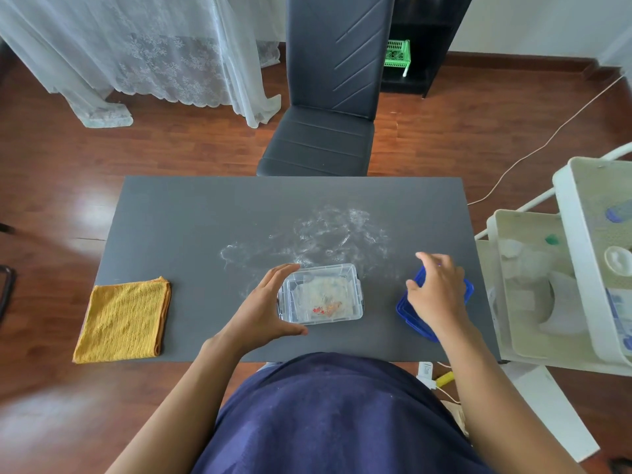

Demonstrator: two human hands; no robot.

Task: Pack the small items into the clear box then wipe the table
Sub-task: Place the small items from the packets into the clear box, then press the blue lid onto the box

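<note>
A clear plastic box [321, 294] stands on the grey table [191, 217] near its front edge, with small clear packets and red and orange bits inside. My left hand [263, 309] cups the box's left side, thumb under its near corner, fingers apart. A blue lid [468, 289] lies to the right of the box. My right hand [436, 290] rests on top of the lid with its fingers spread; whether it grips the lid I cannot tell. White powdery smears [328, 234] cover the table behind the box. A folded yellow cloth [124, 319] lies at the table's front left.
A black chair [328, 97] stands at the far side of the table. A white trolley [564, 268] with trays of items stands close to the table's right edge. White curtains hang at the back left. A cable runs across the wooden floor at the right.
</note>
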